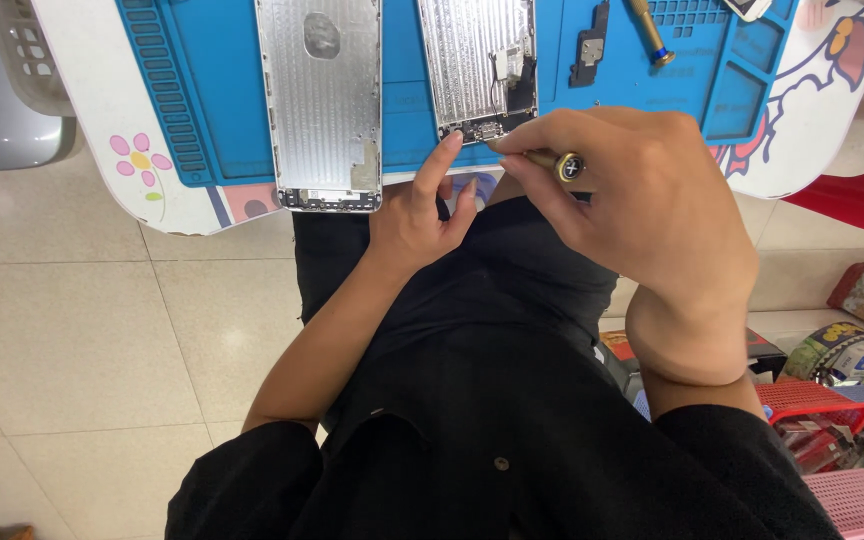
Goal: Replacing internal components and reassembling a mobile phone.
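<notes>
Right hand (642, 200) pinches screwdriver (542, 158), shaft lying sideways with tip at the near end of the right phone shell (477, 70); left hand (422, 215), holding nothing, steadies that same end.

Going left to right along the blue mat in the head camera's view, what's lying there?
Empty silver phone shell → second phone shell with parts inside → small black bracket → gold screwdriver with blue ring.
</notes>
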